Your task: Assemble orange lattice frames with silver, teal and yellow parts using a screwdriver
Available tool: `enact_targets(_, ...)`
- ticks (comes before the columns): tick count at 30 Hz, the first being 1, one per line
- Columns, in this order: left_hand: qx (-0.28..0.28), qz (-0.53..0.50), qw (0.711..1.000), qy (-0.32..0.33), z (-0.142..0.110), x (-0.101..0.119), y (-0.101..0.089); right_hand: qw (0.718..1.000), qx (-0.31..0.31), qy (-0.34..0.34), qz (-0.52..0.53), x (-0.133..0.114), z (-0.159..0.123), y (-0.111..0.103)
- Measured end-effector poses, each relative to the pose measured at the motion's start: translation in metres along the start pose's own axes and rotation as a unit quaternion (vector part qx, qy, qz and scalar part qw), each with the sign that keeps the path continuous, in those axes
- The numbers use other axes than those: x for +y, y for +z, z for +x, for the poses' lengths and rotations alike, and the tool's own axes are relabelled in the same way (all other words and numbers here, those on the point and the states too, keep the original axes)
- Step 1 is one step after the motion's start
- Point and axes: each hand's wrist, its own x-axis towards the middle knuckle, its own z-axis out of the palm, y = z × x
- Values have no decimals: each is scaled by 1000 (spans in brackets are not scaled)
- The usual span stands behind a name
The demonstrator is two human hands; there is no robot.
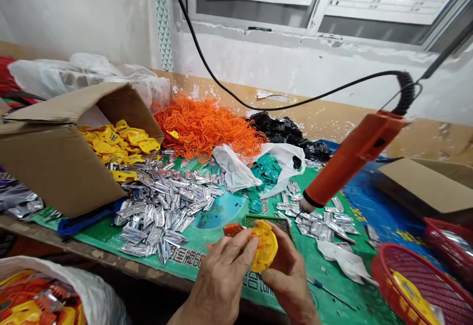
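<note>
My left hand (pixel 222 271) and my right hand (pixel 288 285) both grip a round yellow plastic part (pixel 266 246) with small studs on its face. A small orange plastic piece (pixel 233 230) lies just beyond my left fingers, partly hidden by them. An orange electric screwdriver (pixel 354 158) hangs on a coiled black cord above the mat, its tip a little above and to the right of my right hand. Silver foil sachets (pixel 158 211) lie heaped to the left of my hands, with more (pixel 321 225) to the right.
A cardboard box (pixel 55 167) lies tilted, spilling yellow plastic parts (pixel 118 143). Behind stand piles of orange plastic mesh (pixel 207 128) and black pieces (pixel 284 130), plus white bags. Red baskets (pixel 417 285) sit at right on the green mat (pixel 221 246). A white sack (pixel 48 300) sits below the bench edge.
</note>
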Motion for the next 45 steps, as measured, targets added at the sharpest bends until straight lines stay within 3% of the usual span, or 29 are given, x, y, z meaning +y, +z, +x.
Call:
enact_targets(10,-41,49,998,-12,-5,-2,1,1000,-12,-6,-11,7,0,1)
enact_targets(22,-22,54,998,1,-8,-2,2,999,19,9,-30,14,-4,-2)
enact_targets(26,-35,8,999,-8,-5,-3,1,998,21,0,-64,8,-4,3)
enact_targets(31,-25,-151,985,-86,1,-2,-6,972,42,-60,-224,0,-5,19)
enact_targets(33,-16,-239,957,-164,4,0,-11,956,46,-73,-279,-3,-2,24)
enact_targets(35,-13,-337,899,-280,6,1,-17,961,27,-39,-273,-7,2,27)
enact_targets(38,-26,-506,744,-436,8,0,-23,983,-11,68,-170,-10,11,28)
enact_targets(40,-23,-591,640,-490,8,-2,-24,985,-1,119,-123,-9,15,28)
enact_targets(41,-17,-615,603,-508,7,-2,-24,984,10,134,-117,-8,16,28)
enact_targets(43,-11,-634,560,-533,6,-4,-21,980,28,153,-121,-6,17,27)
enact_targets(45,-3,-640,537,-550,5,-6,-17,977,30,162,-135,-5,15,25)
